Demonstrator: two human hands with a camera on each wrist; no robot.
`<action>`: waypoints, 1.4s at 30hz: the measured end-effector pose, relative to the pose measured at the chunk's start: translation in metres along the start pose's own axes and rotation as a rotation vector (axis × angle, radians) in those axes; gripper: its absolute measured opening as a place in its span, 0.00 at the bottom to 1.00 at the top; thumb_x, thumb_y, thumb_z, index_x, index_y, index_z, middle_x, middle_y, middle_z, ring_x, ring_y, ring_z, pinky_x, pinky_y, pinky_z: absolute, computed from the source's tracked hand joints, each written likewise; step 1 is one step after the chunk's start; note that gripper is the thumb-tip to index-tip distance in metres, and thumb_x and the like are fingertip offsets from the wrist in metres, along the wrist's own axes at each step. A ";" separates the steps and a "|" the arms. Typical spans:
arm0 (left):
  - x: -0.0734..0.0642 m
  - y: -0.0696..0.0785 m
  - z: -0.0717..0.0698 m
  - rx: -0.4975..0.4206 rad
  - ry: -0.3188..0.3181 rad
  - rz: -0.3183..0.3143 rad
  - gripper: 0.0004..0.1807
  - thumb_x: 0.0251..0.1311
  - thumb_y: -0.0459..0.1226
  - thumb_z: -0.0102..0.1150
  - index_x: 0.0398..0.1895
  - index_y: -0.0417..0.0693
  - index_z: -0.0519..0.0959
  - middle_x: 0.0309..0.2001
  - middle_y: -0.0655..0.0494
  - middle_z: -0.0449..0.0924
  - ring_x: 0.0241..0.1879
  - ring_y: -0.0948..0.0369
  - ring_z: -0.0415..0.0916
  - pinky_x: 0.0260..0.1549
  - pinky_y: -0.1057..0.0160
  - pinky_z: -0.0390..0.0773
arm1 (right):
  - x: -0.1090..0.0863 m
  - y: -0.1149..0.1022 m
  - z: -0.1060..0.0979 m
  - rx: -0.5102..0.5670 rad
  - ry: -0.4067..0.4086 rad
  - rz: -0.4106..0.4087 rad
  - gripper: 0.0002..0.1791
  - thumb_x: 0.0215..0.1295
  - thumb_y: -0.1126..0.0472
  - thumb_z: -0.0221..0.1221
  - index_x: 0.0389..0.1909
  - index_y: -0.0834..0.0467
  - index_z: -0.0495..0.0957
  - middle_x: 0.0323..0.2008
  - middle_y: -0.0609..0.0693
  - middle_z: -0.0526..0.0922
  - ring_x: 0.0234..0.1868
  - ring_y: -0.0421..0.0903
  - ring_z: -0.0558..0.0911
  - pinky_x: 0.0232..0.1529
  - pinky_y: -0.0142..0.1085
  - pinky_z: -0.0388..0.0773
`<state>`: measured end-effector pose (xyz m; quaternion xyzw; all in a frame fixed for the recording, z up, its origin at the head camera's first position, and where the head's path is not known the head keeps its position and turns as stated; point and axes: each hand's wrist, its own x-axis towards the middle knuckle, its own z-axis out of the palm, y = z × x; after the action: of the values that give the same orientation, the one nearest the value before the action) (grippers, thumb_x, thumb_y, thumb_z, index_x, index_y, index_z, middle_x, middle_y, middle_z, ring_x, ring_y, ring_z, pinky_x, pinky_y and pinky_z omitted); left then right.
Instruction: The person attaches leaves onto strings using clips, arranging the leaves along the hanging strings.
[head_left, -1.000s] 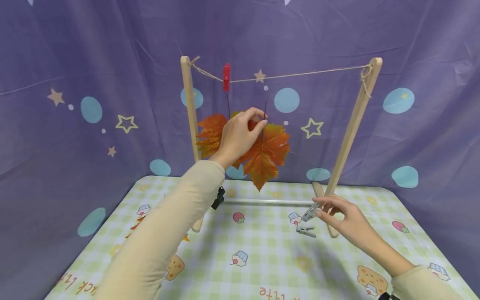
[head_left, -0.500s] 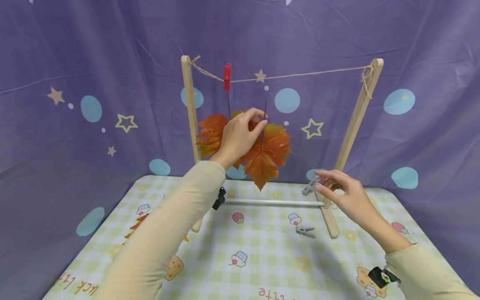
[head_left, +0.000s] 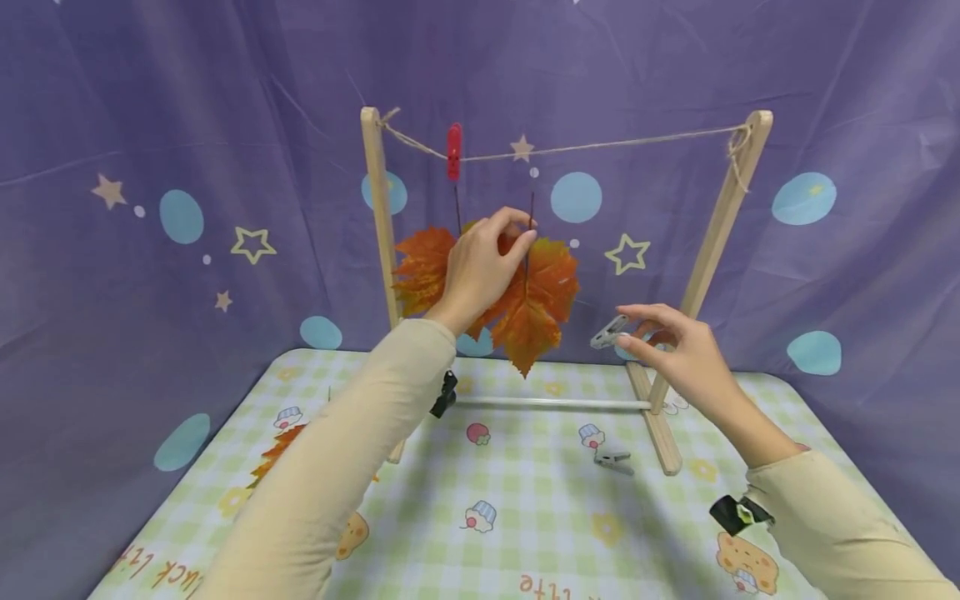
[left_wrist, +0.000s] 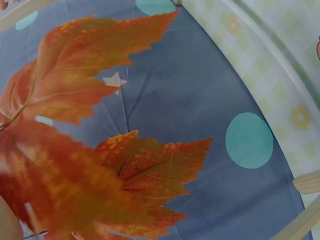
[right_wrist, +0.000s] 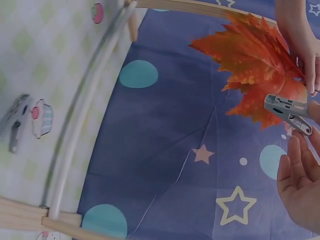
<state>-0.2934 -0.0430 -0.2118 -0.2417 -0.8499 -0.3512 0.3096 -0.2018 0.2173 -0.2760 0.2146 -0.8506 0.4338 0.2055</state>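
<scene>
In the head view my left hand (head_left: 483, 262) pinches the dark stem of an orange maple leaf (head_left: 534, 308), which hangs below the string (head_left: 600, 146). Behind that hand, a second maple leaf (head_left: 422, 267) hangs by its stem from a red clothespin (head_left: 453, 152) on the string. To the right and lower, my right hand (head_left: 678, 350) holds a grey clothespin (head_left: 609, 332) between thumb and fingers, apart from the leaf. The right wrist view shows this grey clothespin (right_wrist: 289, 112) close up. Blurred leaf lobes (left_wrist: 75, 185) fill much of the left wrist view.
A wooden frame with a left post (head_left: 381, 200) and right post (head_left: 716, 225) carries the string; a white rod (head_left: 551, 404) joins its feet. Another grey clothespin (head_left: 615, 462) lies on the checked tablecloth (head_left: 540, 508). More leaves (head_left: 276, 454) lie partly behind the left sleeve.
My right hand has risen from near the table with the grey clothespin, moving slightly left toward the leaf. The left hand and its leaf have barely moved.
</scene>
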 end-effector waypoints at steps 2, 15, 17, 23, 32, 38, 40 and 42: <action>0.002 0.000 0.000 0.005 0.014 0.004 0.12 0.71 0.48 0.56 0.51 0.57 0.80 0.37 0.63 0.80 0.33 0.63 0.71 0.32 0.62 0.69 | 0.006 -0.003 0.000 0.008 0.010 0.013 0.21 0.67 0.59 0.65 0.60 0.55 0.79 0.40 0.53 0.82 0.38 0.40 0.79 0.39 0.27 0.75; 0.002 -0.002 0.003 0.033 0.024 -0.003 0.13 0.70 0.47 0.58 0.52 0.56 0.80 0.37 0.62 0.81 0.31 0.61 0.70 0.32 0.62 0.68 | 0.037 -0.017 0.000 0.032 0.075 0.007 0.20 0.68 0.59 0.63 0.60 0.59 0.79 0.38 0.48 0.83 0.34 0.44 0.81 0.31 0.28 0.74; 0.003 -0.002 0.003 0.036 0.025 0.001 0.13 0.70 0.47 0.58 0.52 0.56 0.80 0.38 0.62 0.81 0.31 0.62 0.70 0.32 0.62 0.68 | 0.041 -0.019 -0.001 0.045 0.086 -0.005 0.20 0.68 0.60 0.63 0.60 0.60 0.79 0.38 0.47 0.82 0.35 0.44 0.81 0.32 0.28 0.74; 0.002 -0.003 0.004 0.049 0.007 -0.014 0.14 0.71 0.49 0.56 0.53 0.56 0.80 0.38 0.63 0.81 0.31 0.62 0.70 0.33 0.62 0.69 | 0.051 -0.024 -0.002 0.062 0.121 0.014 0.22 0.68 0.59 0.63 0.62 0.59 0.78 0.45 0.48 0.82 0.38 0.41 0.80 0.37 0.27 0.74; 0.001 -0.007 0.003 0.046 0.022 -0.018 0.13 0.71 0.48 0.56 0.52 0.56 0.80 0.37 0.63 0.81 0.31 0.62 0.70 0.32 0.62 0.69 | 0.070 -0.032 0.001 0.107 0.203 0.035 0.21 0.66 0.60 0.65 0.59 0.59 0.80 0.45 0.46 0.83 0.39 0.37 0.79 0.40 0.26 0.74; 0.001 -0.008 0.001 0.050 0.022 -0.015 0.13 0.71 0.48 0.57 0.52 0.56 0.81 0.37 0.63 0.81 0.30 0.62 0.70 0.32 0.61 0.68 | 0.080 -0.037 0.000 0.108 0.232 0.057 0.20 0.65 0.59 0.66 0.57 0.57 0.81 0.36 0.42 0.82 0.33 0.40 0.81 0.33 0.28 0.72; 0.002 -0.007 0.000 0.053 0.022 -0.010 0.13 0.70 0.48 0.57 0.52 0.56 0.81 0.37 0.63 0.81 0.30 0.62 0.69 0.32 0.61 0.68 | 0.084 -0.040 -0.002 0.112 0.234 0.064 0.19 0.66 0.59 0.66 0.57 0.57 0.81 0.36 0.43 0.83 0.33 0.38 0.81 0.33 0.27 0.73; 0.002 -0.007 0.000 0.054 0.022 -0.005 0.13 0.70 0.48 0.57 0.52 0.56 0.81 0.37 0.63 0.81 0.30 0.62 0.69 0.31 0.61 0.68 | 0.088 -0.042 -0.003 0.112 0.231 0.070 0.20 0.67 0.59 0.65 0.58 0.57 0.80 0.36 0.43 0.82 0.34 0.37 0.81 0.34 0.27 0.73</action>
<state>-0.2991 -0.0471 -0.2131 -0.2273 -0.8564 -0.3312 0.3243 -0.2508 0.1812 -0.1999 0.1445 -0.8028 0.5092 0.2744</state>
